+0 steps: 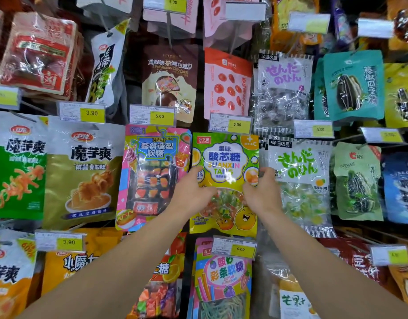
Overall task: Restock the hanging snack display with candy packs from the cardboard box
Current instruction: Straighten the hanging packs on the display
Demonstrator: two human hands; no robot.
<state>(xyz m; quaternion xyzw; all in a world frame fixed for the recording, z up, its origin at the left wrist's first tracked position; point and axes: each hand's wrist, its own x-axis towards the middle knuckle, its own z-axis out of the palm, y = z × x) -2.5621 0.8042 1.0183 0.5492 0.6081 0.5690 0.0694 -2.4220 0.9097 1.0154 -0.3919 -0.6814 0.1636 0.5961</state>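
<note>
In the head view, the left hand (193, 192) and right hand (260, 192) each pinch a side edge of the yellow-green candy pack (225, 162), keeping it flat and level in front of its display hook. The pack's top sits just under the price tag (230, 124), presumably so its hang hole meets the hook; the cardboard box is out of view

Centre green-yellow candy pack (225, 157): "YEXIATAO", "SUANXIN TANG". Yellow price tag above it (230, 125): "5.00". Tag at centre left (152, 116): "5.00". Tag far left (82, 112): "3.90". Lower left tag (61, 241): "3.90". Tag under the pack (234, 248): "5.00".
</note>
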